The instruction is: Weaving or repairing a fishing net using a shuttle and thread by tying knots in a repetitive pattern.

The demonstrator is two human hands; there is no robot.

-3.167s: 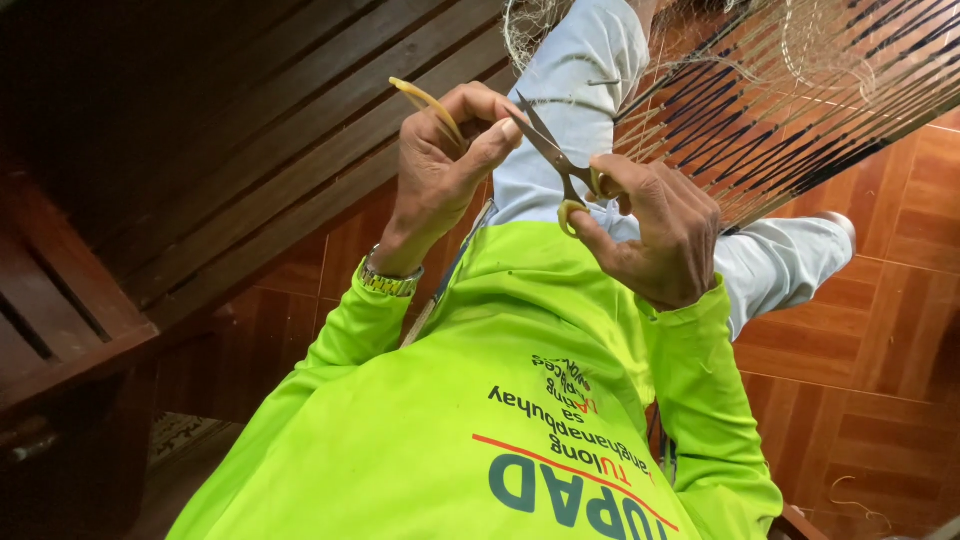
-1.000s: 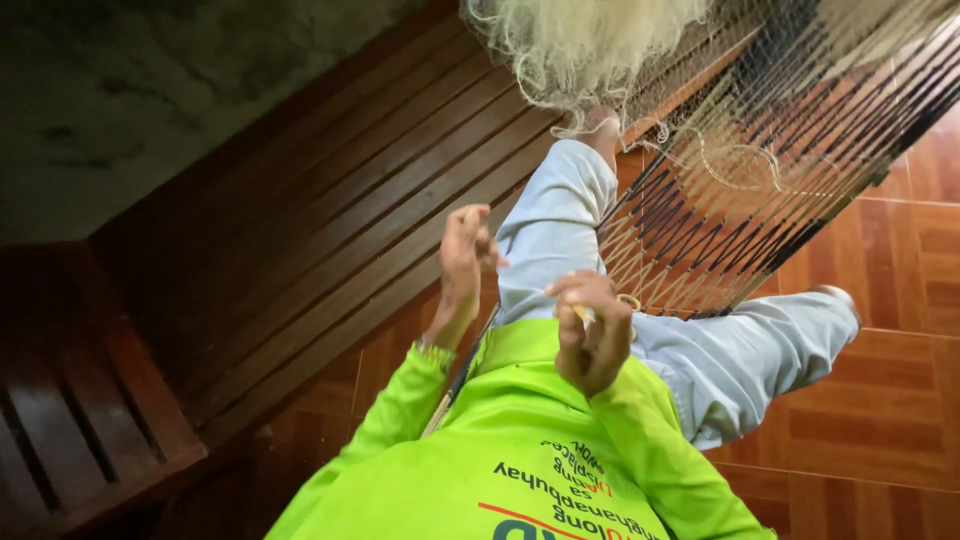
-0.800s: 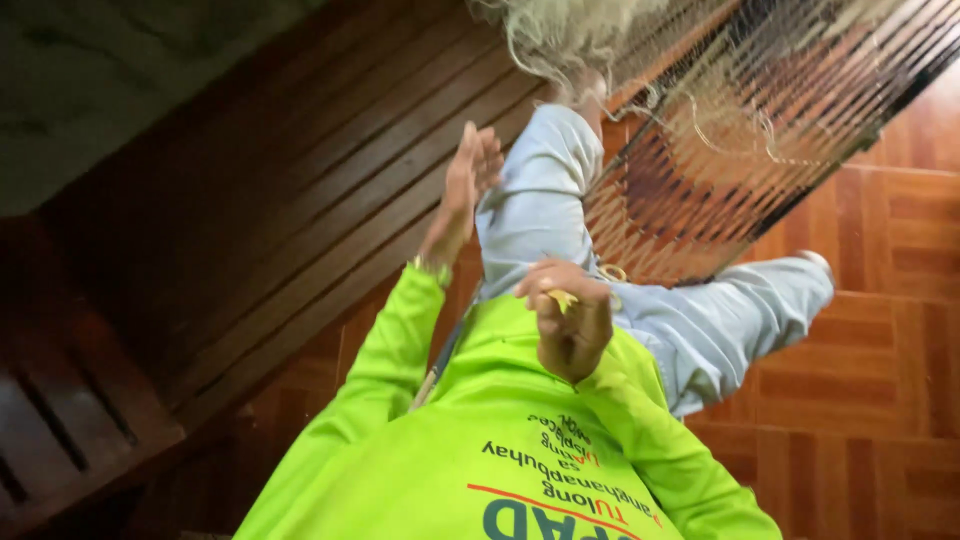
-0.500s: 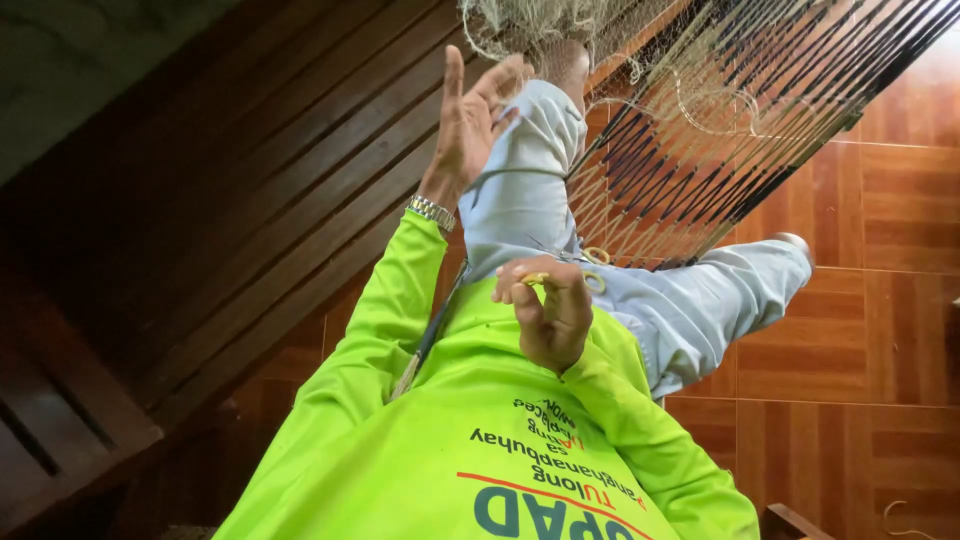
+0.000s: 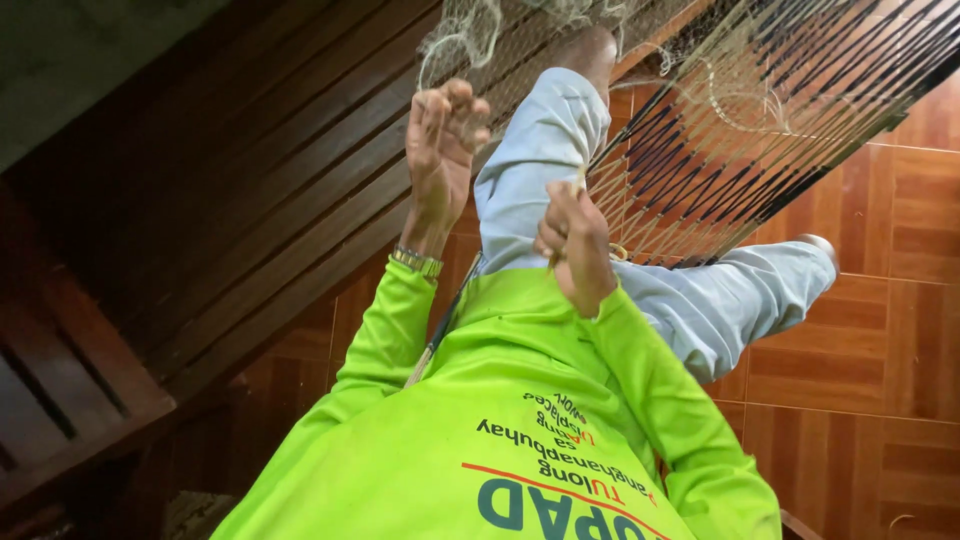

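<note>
My left hand (image 5: 440, 150) is raised, a metal bracelet on its wrist, and its fingers curl into a loose tuft of pale fishing net (image 5: 470, 30). My right hand (image 5: 575, 250) is lower, closed around a thin yellowish tool (image 5: 580, 180) whose tip sticks up from the fist. It sits just in front of a stretched net (image 5: 740, 130) with dark and tan cords. My bent knee in light blue trousers (image 5: 530, 170) rises between the hands. Lime-green sleeves cover both arms.
Dark wooden slats (image 5: 230, 180) fill the left side, with a wooden bench edge (image 5: 70, 400) at lower left. Reddish-brown floor tiles (image 5: 880, 330) lie at the right, under my other leg (image 5: 740, 300).
My left hand rose from chest height with fingers spread and has now closed into the pale net. My right hand stayed near my chest, fist closed. The view tilted.
</note>
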